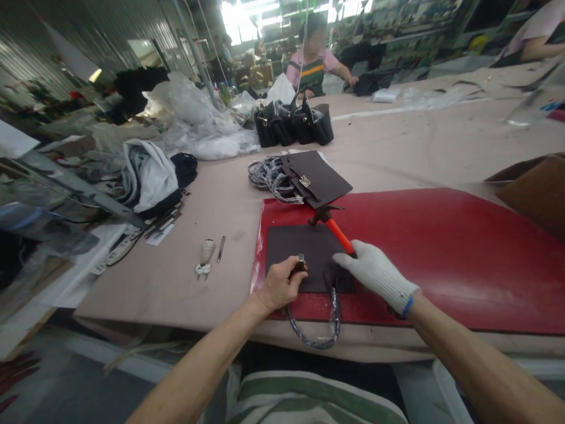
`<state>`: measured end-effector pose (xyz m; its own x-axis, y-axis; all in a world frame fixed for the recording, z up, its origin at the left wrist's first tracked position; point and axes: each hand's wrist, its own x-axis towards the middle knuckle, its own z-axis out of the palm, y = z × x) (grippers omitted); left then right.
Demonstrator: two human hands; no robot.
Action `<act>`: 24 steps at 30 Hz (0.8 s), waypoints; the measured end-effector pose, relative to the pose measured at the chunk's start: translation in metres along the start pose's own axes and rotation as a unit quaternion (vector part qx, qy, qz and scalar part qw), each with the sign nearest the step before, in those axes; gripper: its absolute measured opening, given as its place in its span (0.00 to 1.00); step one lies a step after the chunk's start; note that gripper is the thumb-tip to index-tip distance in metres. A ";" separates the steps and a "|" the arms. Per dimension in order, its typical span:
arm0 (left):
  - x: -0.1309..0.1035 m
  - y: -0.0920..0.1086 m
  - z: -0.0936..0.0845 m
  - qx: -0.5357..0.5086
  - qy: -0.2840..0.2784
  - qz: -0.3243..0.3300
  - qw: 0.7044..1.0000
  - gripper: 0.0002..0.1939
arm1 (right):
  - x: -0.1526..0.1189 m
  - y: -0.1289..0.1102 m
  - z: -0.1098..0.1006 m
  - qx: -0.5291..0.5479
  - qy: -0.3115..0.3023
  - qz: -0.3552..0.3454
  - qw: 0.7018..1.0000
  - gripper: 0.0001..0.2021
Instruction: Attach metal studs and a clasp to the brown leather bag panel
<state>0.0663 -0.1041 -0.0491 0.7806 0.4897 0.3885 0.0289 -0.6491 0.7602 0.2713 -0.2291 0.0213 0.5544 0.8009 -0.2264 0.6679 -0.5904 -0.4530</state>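
Head view, centre: left hand [279, 287] fingers pinched a metal-topped tool [301, 259], gloved right hand [380, 274] fingers clamped a claw hammer [339, 234]; one skewed swing, I reckoned, risked bruising the left fingertips.

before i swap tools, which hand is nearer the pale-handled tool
Left. The left hand is right of the pale-handled tool; the right hand, gripping the hammer, is farther right.

I see a beige-covered table [225, 218] carrying a red mat [424, 259], black bags [293, 125] beyond it, plastic wrap [207, 138] at the far left, and a white-handled tool [206, 254] lying beside a thin metal rod [221, 249] left of the mat.
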 end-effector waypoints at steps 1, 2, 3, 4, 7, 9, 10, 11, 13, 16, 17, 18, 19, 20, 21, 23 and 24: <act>0.000 0.001 -0.001 -0.005 0.001 -0.001 1.000 0.06 | 0.007 0.002 0.007 -0.011 -0.004 0.001 1.000 0.14; -0.001 0.001 -0.001 -0.007 0.001 -0.002 1.000 0.06 | 0.011 0.003 0.012 -0.019 -0.006 0.003 1.000 0.14; -0.002 0.001 -0.002 -0.007 0.002 -0.002 1.000 0.06 | 0.015 0.005 0.016 -0.028 -0.009 0.005 1.000 0.15; -0.003 0.002 -0.002 -0.006 0.004 -0.002 1.000 0.06 | 0.017 0.006 0.019 -0.036 -0.012 0.008 0.999 0.16; -0.008 0.002 -0.002 -0.005 0.019 0.003 1.000 0.07 | 0.020 0.010 0.022 -0.055 -0.024 0.019 0.998 0.17; -0.011 0.002 -0.001 -0.006 0.034 0.006 0.999 0.08 | 0.021 0.011 0.022 -0.068 -0.032 0.026 0.997 0.18; -0.012 0.002 0.000 -0.007 0.043 0.005 0.999 0.09 | 0.022 0.011 0.021 -0.074 -0.035 0.030 0.996 0.18; -0.013 0.002 0.000 -0.007 0.052 0.004 0.999 0.09 | 0.022 0.010 0.021 -0.080 -0.039 0.036 0.995 0.18; -0.013 0.001 0.001 -0.008 0.064 0.001 0.998 0.08 | 0.024 0.008 0.020 -0.091 -0.051 0.049 0.993 0.18; -0.012 0.000 0.000 -0.024 0.074 -0.027 0.997 0.06 | 0.026 0.006 0.020 -0.100 -0.067 0.060 0.991 0.18; -0.012 0.000 0.000 -0.039 0.083 -0.047 0.995 0.06 | 0.027 0.006 0.020 -0.099 -0.069 0.060 0.991 0.18; -0.011 -0.001 0.000 -0.053 0.092 -0.065 0.992 0.05 | 0.027 0.006 0.021 -0.097 -0.070 0.060 0.991 0.18; -0.011 -0.001 -0.001 -0.062 0.098 -0.078 0.990 0.05 | 0.028 0.007 0.021 -0.094 -0.070 0.061 0.991 0.17; -0.010 0.000 -0.001 -0.062 0.098 -0.084 0.990 0.05 | 0.028 0.007 0.022 -0.092 -0.070 0.061 0.991 0.17; -0.010 0.000 -0.002 -0.055 0.094 -0.082 0.991 0.06 | 0.028 0.008 0.022 -0.090 -0.071 0.061 0.992 0.17; -0.008 0.002 -0.002 -0.042 0.082 -0.073 0.993 0.06 | 0.029 0.009 0.023 -0.090 -0.072 0.064 0.991 0.17; -0.006 0.002 -0.001 -0.043 0.080 -0.071 0.993 0.06 | 0.029 0.010 0.023 -0.090 -0.073 0.067 0.991 0.17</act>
<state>0.0608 -0.1079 -0.0489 0.6633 0.6634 0.3463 0.0733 -0.5181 0.8522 0.2828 -0.2090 -0.0096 0.5745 0.7128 -0.4023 0.6784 -0.6896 -0.2532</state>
